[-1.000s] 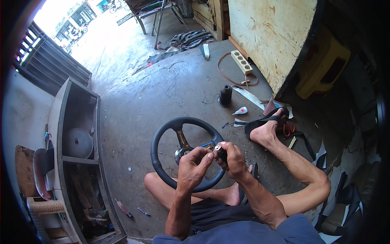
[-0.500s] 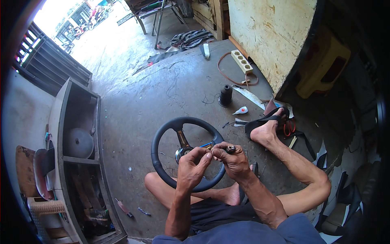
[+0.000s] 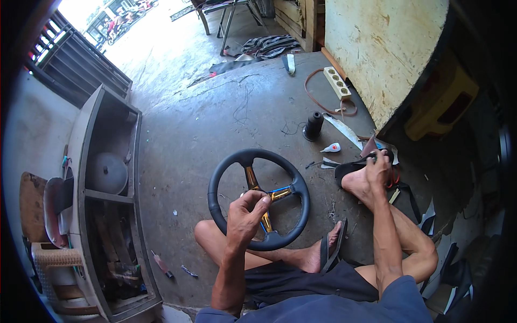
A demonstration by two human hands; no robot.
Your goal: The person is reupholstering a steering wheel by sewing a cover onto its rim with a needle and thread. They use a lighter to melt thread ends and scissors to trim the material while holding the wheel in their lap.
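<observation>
Black-rimmed steering wheel with gold metal spokes (image 3: 280, 194): in front of the seated person, its near edge over the bare, bent left leg (image 3: 212, 237). I judge it could slide or tip, as I see no firm grip on it and the leg looks an uneven rest.
Bare right hand (image 3: 379, 171): low over the front of the flat black sandal (image 3: 347, 169). I cannot tell whether its fingers close on anything. It could snag there, with red-orange loops (image 3: 396, 176) and a dark strap (image 3: 413, 199) crowding it.
Bare left hand (image 3: 243, 219): over the wheel's middle, thumb and forefinger meeting at the tips. I make out nothing between them; anything fine could drop unnoticed if that pinch loosens.
Black thread cone (image 3: 312, 128): upright on the floor; a tug on the loose thread beside it could topple it.
Small white plastic bottle with a red mark (image 3: 332, 147): on its side near the cone; a sweeping forearm could knock it.
Wheel rim (image 3: 302, 210): smooth, leather-like, softly shiny.
Wheel spokes (image 3: 251, 177): three, gold, blue showing along some edges; the hub is partly hidden.
Rim line (image 3: 214, 209): thin, seam-like, at the left.
</observation>
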